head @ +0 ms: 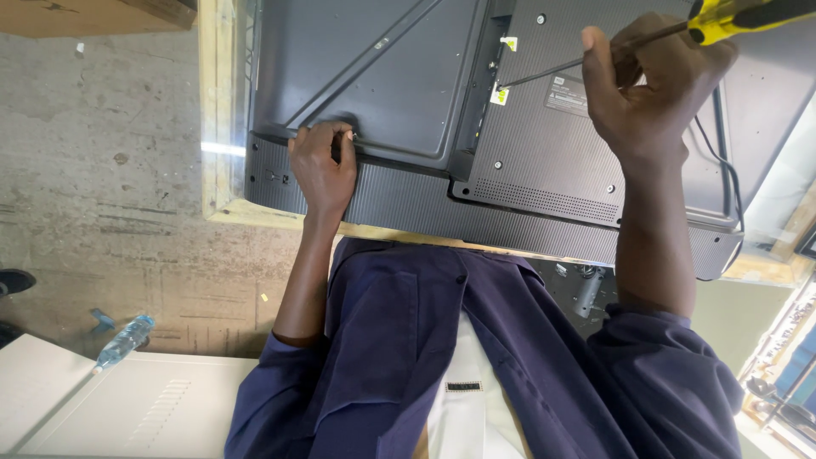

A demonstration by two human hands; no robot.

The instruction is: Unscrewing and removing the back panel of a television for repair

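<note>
1. Screwdriver (646,38): my right hand (650,85) has its fingers wrapped tight on the shaft just below the yellow handle; the long axis slants down-left, tip on the TV (399,93) back near the small yellow tag (501,95).
2. TV: lies face down on the wooden bench (223,102), its lower edge toward me.
3. Left hand (323,166): fingers curled together, pressing the seam near the TV's lower left corner, well apart from the tip; the right hand is nearer it.
</note>
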